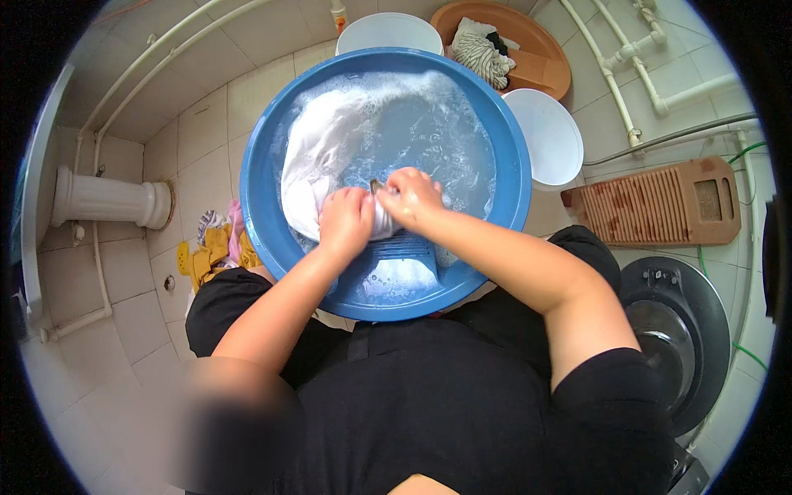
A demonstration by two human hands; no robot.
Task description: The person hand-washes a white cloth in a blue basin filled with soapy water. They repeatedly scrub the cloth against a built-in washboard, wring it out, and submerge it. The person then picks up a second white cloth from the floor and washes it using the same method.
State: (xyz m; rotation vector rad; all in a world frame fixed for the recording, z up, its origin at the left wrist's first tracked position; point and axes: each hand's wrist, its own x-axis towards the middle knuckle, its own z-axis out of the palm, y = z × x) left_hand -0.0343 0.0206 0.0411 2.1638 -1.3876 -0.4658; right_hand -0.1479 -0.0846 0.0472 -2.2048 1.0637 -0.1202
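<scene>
A big round blue basin of cloudy, sudsy water stands between my knees. White cloth lies bunched in its left half, partly soaked and running under my hands. My left hand has its fingers curled over the near end of the cloth. Just to its right, my right hand is closed on the same wet cloth. A small dark brownish thing shows by my right thumb, too little of it to name. Below both hands a ridged blue washboard slants down, wet with suds.
Two white tubs stand beyond and right of the basin. A brown tub holds striped cloth. A brown washboard and a black round-topped appliance are at right. Yellow and pink clothes lie left, near a white pedestal.
</scene>
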